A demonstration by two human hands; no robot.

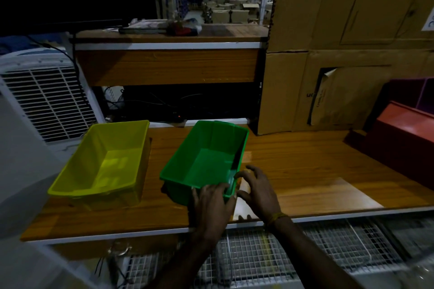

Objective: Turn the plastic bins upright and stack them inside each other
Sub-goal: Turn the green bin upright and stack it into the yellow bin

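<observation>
Two hands, left (212, 204) and right (256, 189), fingers loose, touch the green bin (204, 159) at lower centre; light, stiff plastic, grip the rim.

Two plastic bins are sitting open side up on the wooden table (305, 171): one yellow bin (103, 162) by the left edge, one green bin (206, 159) near the middle. One red bin (404, 134) and one purple bin (408, 94) are lying by the right edge. Two hands, the left hand (211, 204) and the right hand (258, 190), are showing at the front edge.
</observation>
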